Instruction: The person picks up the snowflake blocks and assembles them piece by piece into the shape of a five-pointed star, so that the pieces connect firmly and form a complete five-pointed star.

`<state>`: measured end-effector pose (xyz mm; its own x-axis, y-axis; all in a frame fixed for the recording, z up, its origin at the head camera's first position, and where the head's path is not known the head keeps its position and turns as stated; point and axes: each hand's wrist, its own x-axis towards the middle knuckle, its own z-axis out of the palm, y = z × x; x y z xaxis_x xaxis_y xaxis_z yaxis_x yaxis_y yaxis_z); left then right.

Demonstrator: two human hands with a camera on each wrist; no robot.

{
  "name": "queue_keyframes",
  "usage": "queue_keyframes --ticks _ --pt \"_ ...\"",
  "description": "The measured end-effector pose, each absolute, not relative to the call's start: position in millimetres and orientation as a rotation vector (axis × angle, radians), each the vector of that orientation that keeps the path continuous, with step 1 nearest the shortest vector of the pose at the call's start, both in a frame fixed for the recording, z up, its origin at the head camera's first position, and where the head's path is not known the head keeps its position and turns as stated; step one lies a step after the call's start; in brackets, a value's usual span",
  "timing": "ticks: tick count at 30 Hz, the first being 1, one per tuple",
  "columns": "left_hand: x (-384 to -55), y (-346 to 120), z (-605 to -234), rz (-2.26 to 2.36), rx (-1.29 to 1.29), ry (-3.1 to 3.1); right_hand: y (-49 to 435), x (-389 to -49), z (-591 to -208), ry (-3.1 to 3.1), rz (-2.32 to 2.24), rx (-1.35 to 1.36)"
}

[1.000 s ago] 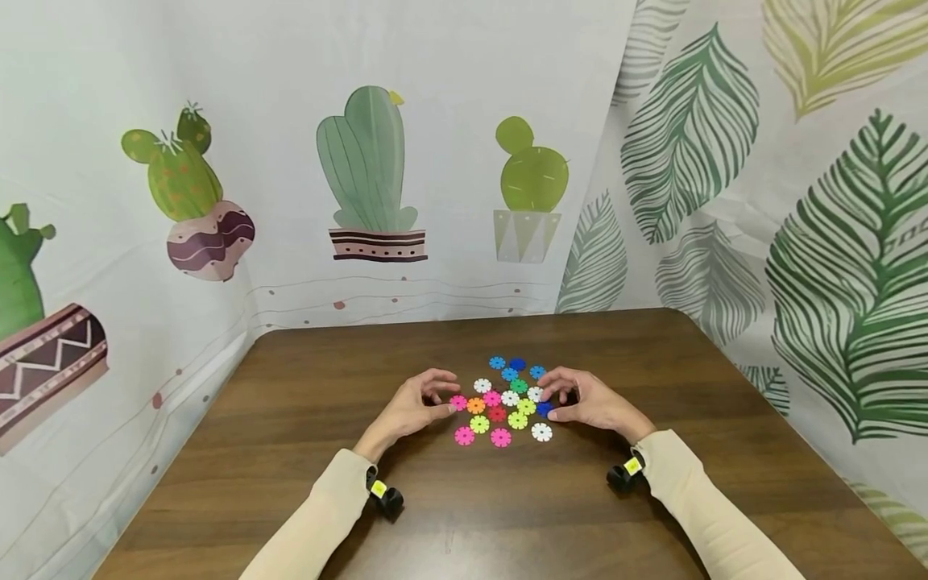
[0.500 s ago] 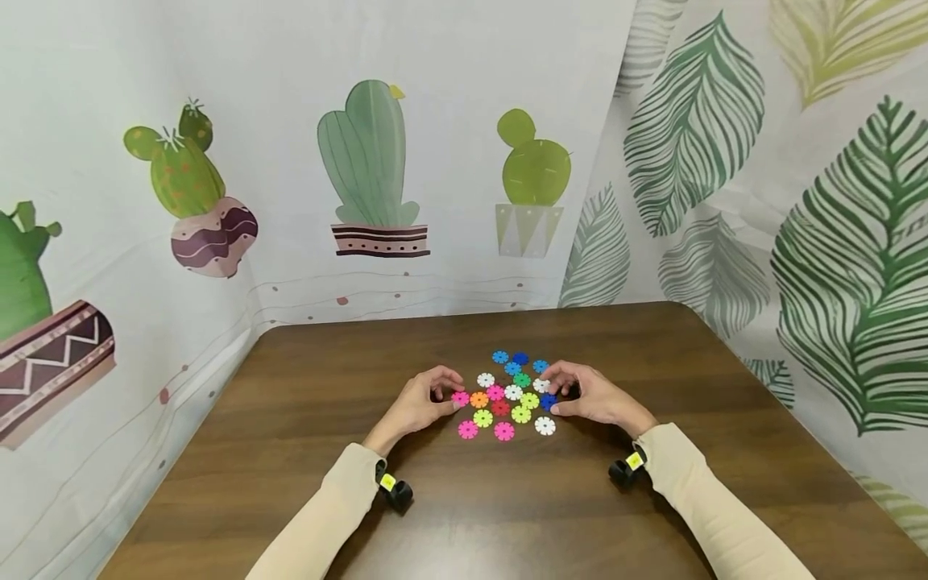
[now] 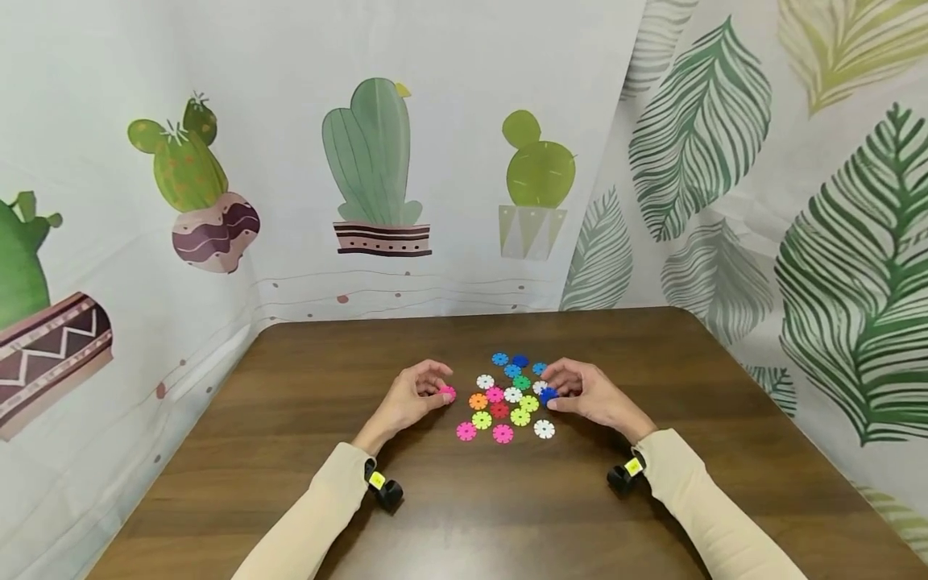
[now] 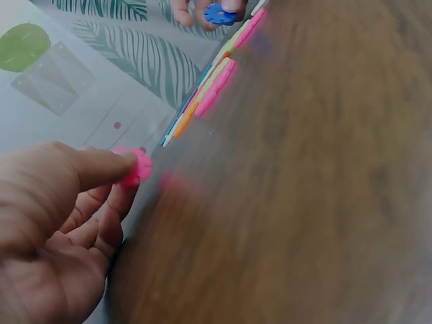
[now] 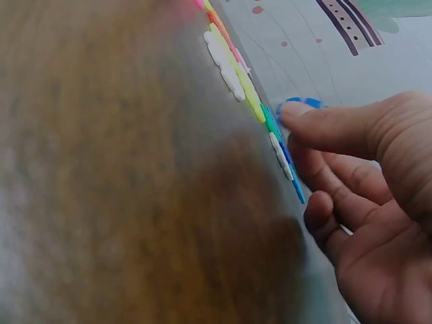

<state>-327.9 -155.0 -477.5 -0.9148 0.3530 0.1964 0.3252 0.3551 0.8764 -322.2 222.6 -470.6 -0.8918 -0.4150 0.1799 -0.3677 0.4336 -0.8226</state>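
My left hand [image 3: 406, 399] pinches a pink notched, flower-shaped disc [image 3: 449, 394] between thumb and fingers. In the left wrist view that pink disc [image 4: 142, 167] stands on edge, raised above the tabletop. My right hand [image 3: 600, 400] pinches a dark blue disc [image 3: 548, 395] of the same kind at the right side of the group. The left wrist view also has this blue disc [image 4: 219, 15] held off the table; the thumb covers part of it in the right wrist view. Between the hands lie several flat discs, among them an orange one [image 3: 478, 401] and a red one [image 3: 499, 410].
The brown wooden table [image 3: 464, 515] carries the loose discs near its middle. Two pink ones, one of them a pink disc [image 3: 503, 434], and a white disc [image 3: 544, 429] lie nearest the body. Behind the table hangs a cloth [image 3: 457, 161] printed with cacti and leaves.
My left hand has taken hold of the pink disc at the group's left end and drawn it left and up. The right hand has picked up the dark blue disc, barely shifting place.
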Motion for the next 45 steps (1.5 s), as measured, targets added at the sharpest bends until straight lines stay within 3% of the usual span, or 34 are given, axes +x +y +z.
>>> queue_keyframes --ticks 7,15,20,45 --pt "-331 -141 -457 1.886 0.516 2.431 225 -321 -452 2.687 -1.571 -0.664" --pt "-318 -128 -357 2.164 0.56 2.248 202 -322 -385 2.668 -1.794 -0.711" --pt "-304 -122 -322 2.249 0.666 2.146 197 -311 -356 2.666 -1.878 -0.757" --pt "-272 -98 -318 1.973 0.629 2.143 155 -279 -338 2.471 -1.895 -1.209"
